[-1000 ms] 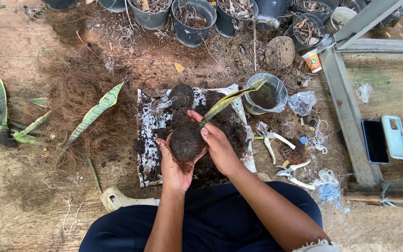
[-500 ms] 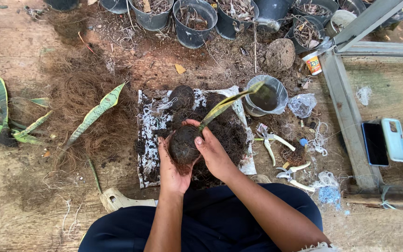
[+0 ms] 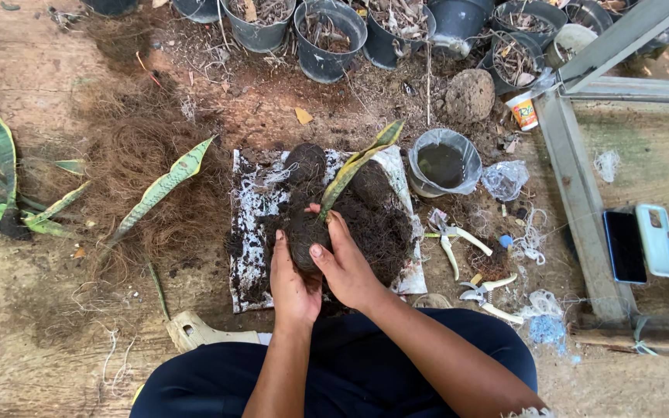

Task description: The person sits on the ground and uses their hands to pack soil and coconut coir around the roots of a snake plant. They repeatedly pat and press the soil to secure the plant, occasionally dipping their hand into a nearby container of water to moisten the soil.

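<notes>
I have both hands, left hand [image 3: 294,282] and right hand [image 3: 344,263], clamped around a soil ball [image 3: 306,234] with a variegated leaf [image 3: 354,168], pruning shears [image 3: 452,241] right of them, a plastic-lined pot of dark water [image 3: 443,161] beyond.

bare ground left of the soil-covered sheet [image 3: 251,232]; bucket [image 3: 443,161] and shears [image 3: 452,241] crowding the right
</notes>
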